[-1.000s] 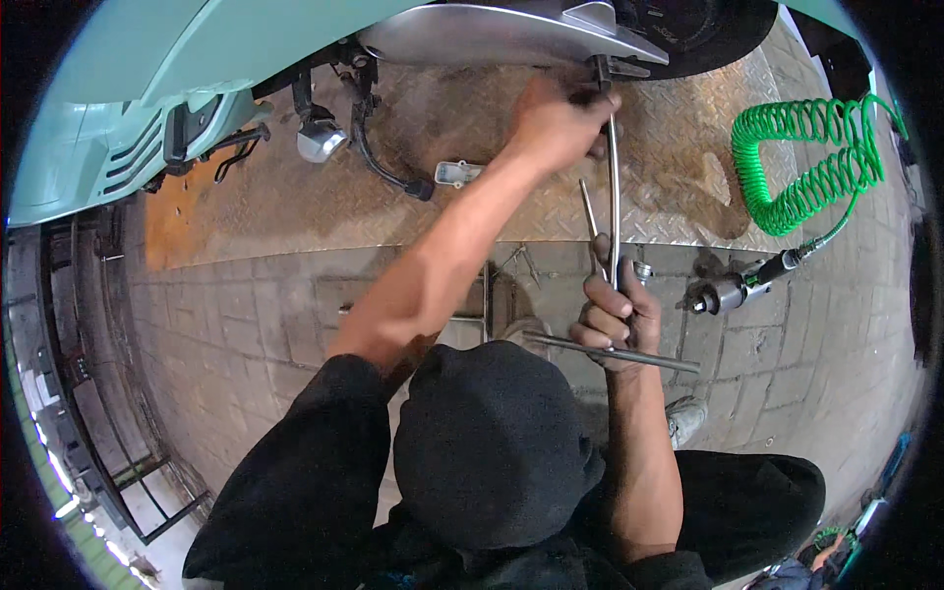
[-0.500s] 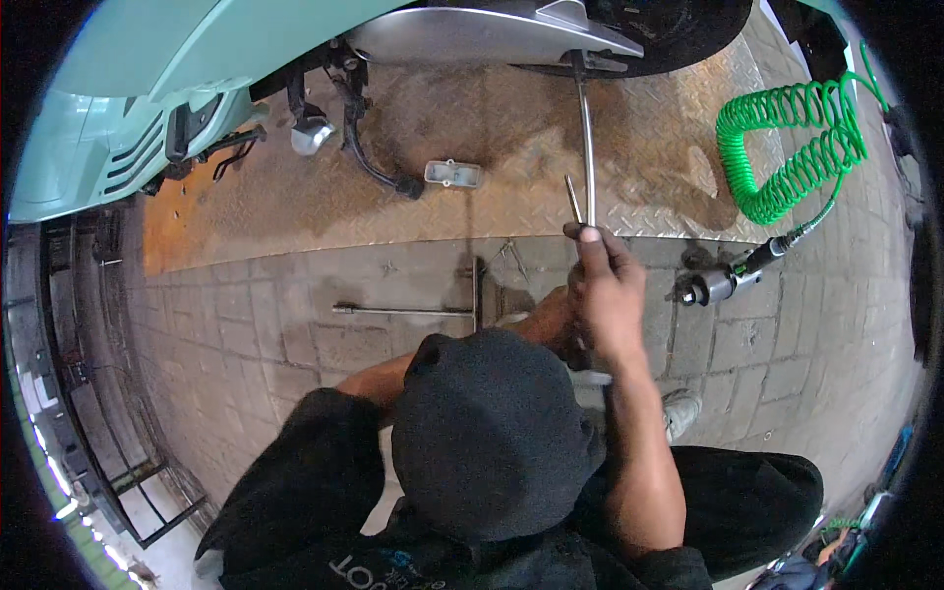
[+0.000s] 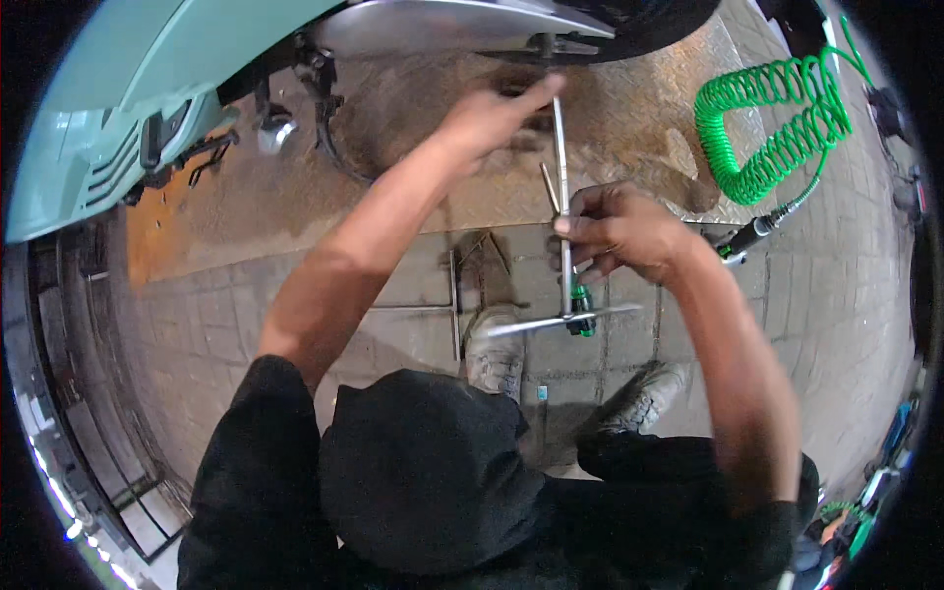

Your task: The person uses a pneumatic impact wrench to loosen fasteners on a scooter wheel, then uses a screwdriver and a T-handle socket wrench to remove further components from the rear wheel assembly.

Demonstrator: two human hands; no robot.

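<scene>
A long silver T-handle wrench runs from a dark fitting under the scooter's silver side cover toward me, its crossbar blurred. My right hand is closed with thumb and fingers around the shaft. A short, thin metal rod juts up beside the shaft from those fingers. My left hand reaches to the wrench's far end, one fingertip at the shaft just below the fitting. Motion smears its other fingers, so its grip is unclear. Beneath the crossbar lies a green and black object.
Another T-handle wrench lies on the paving left of my shoe. At the right, a green coiled air hose leads to an air tool, partly behind my right forearm. The pale green scooter stands over a rusty metal plate.
My left hand has risen from low near my body to the wrench's far end. My right hand has shifted slightly, and its forearm has swung right. The clear tray on the plate is now hidden.
</scene>
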